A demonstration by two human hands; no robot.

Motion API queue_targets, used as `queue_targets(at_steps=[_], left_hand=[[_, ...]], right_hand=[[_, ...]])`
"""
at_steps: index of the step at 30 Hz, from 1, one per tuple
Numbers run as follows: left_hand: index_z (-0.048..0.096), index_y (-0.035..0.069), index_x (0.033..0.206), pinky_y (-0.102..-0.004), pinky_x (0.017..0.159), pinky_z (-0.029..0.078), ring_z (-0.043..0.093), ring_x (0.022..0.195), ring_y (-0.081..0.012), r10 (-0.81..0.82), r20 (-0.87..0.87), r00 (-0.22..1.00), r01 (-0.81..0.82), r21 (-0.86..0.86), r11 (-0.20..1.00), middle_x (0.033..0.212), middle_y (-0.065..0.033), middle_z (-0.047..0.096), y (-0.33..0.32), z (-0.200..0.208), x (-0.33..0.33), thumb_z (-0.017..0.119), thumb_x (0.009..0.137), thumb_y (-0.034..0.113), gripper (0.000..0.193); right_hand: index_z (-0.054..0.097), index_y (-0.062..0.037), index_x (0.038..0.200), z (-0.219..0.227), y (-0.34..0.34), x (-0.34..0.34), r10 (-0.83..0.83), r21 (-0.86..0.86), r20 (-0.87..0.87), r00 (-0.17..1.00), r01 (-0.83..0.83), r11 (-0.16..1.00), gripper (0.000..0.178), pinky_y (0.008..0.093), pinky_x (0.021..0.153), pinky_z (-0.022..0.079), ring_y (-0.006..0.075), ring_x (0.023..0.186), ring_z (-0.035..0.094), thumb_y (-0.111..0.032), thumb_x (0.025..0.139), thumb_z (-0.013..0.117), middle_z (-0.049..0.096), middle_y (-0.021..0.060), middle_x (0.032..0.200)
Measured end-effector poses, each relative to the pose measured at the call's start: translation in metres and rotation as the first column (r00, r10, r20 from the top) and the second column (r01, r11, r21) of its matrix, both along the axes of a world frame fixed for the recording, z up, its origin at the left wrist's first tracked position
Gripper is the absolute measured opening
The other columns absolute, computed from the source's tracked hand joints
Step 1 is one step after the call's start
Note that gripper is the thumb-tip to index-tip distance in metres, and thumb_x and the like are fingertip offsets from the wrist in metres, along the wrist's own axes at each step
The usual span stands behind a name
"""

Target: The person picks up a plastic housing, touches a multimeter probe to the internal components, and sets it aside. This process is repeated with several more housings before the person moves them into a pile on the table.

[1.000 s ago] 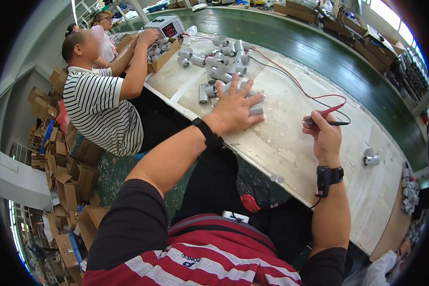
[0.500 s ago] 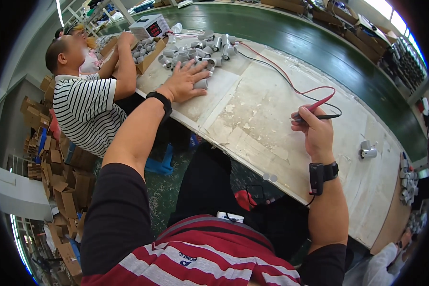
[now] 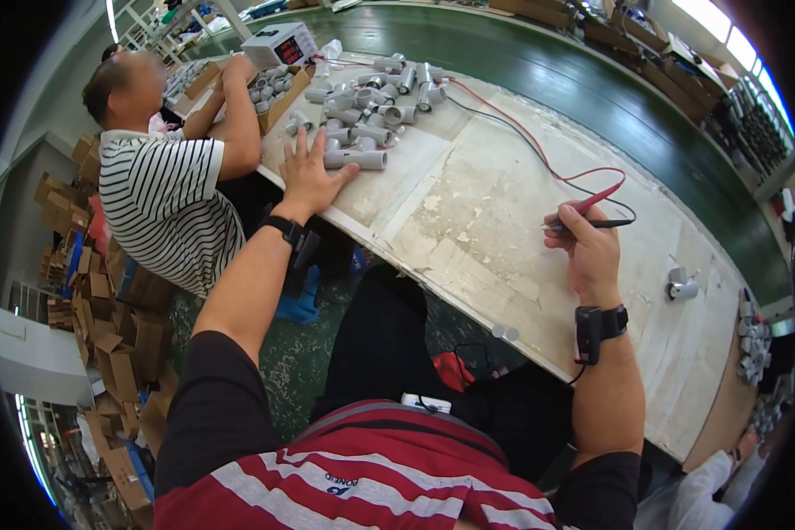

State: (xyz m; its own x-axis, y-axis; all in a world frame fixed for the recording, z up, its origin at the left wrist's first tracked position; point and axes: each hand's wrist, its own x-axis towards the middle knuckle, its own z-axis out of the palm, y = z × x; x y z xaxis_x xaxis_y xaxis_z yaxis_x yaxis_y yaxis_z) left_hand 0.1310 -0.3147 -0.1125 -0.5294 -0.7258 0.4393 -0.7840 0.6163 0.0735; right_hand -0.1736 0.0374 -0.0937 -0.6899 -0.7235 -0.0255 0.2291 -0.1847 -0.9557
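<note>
My left hand (image 3: pixel 307 181) lies with its fingers spread at the near edge of a pile of grey cylindrical fittings (image 3: pixel 390 95). Its fingertips reach the closest pieces, and one long grey cylinder (image 3: pixel 362 160) lies right beside its thumb and index finger; whether they touch is unclear. Over the middle right of the table, my right hand (image 3: pixel 590 252) is closed around a pair of test probes, a red probe (image 3: pixel 599 196) and a black probe (image 3: pixel 613 223). Their tips point left, above the bare tabletop.
A red and black cable (image 3: pixel 539 152) runs from the probes toward a white meter box (image 3: pixel 278 46) with a red display. One grey fitting (image 3: pixel 682 285) stands at the right of the worktable (image 3: pixel 477 203). A co-worker in a striped shirt (image 3: pixel 163 190) sits at left by a cardboard box (image 3: pixel 284 104).
My left hand has drawn back toward the near left, off the fittings it was covering, and the long cylinder now shows. My right hand stays nearly where it was, with the probes.
</note>
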Motion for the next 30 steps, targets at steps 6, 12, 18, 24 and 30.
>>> queue_targets(at_steps=[6,12,18,24,30], left_hand=[[0.038,-0.003,0.153,-0.0529,0.124,0.022,0.028,0.149,-0.0469,-0.235,0.178,0.956,0.229,0.055,0.972,0.158,-0.0311,0.035,-0.066,-0.009,-0.021,0.065,0.089,0.067,0.099],[0.029,0.005,0.16,-0.0503,0.124,0.02,0.024,0.152,-0.0436,-0.195,0.302,0.933,0.232,-0.09,0.969,0.161,-0.0271,0.032,-0.118,0.016,0.017,0.066,0.091,0.059,0.095],[0.048,0.002,0.148,-0.0452,0.121,0.031,0.04,0.146,-0.0397,-0.893,0.053,0.446,0.895,-0.002,0.447,0.157,-0.0217,0.043,0.189,0.132,-0.194,0.076,0.087,0.025,0.071],[0.063,-0.008,0.121,-0.0453,0.107,0.047,0.057,0.126,-0.0412,-0.963,0.089,0.255,0.915,0.3,0.27,0.138,-0.026,0.058,0.405,0.129,-0.302,0.072,0.088,0.019,0.043],[0.066,-0.007,0.114,-0.0445,0.098,0.053,0.059,0.12,-0.0413,-0.941,0.194,0.278,0.787,0.515,0.339,0.123,-0.0245,0.065,0.43,0.095,-0.378,0.065,0.09,0.013,0.032]], right_hand=[[0.068,-0.0023,0.096,-0.016,0.008,-0.019,0.007,-0.009,0.024,1.0,-0.007,1.0,0.012,0.0295,0.06,0.056,0.016,0.065,0.065,-0.014,0.097,0.065,0.07,0.0087,0.083],[0.069,0.0001,0.093,-0.003,-0.017,-0.007,0.059,-0.076,0.173,0.983,-0.047,0.996,0.012,0.0303,0.055,0.057,0.0167,0.063,0.067,-0.012,0.093,0.07,0.07,0.0101,0.078],[0.068,0.0034,0.085,-0.016,-0.002,-0.022,-0.025,-0.05,0.16,0.987,0.033,0.998,0.016,0.0299,0.05,0.055,0.0167,0.054,0.064,-0.012,0.089,0.068,0.067,0.0099,0.068],[0.069,-0.0028,0.101,-0.085,-0.051,-0.043,-0.122,0.031,-0.201,0.972,0.131,0.991,0.025,0.0363,0.069,0.056,0.023,0.076,0.069,-0.021,0.085,0.074,0.072,0.0106,0.083],[0.07,-0.005,0.1,-0.013,-0.01,-0.041,0.05,0.252,-0.021,0.999,-0.043,0.967,0.024,0.0373,0.071,0.055,0.0251,0.079,0.07,-0.021,0.082,0.072,0.074,0.0115,0.088]])
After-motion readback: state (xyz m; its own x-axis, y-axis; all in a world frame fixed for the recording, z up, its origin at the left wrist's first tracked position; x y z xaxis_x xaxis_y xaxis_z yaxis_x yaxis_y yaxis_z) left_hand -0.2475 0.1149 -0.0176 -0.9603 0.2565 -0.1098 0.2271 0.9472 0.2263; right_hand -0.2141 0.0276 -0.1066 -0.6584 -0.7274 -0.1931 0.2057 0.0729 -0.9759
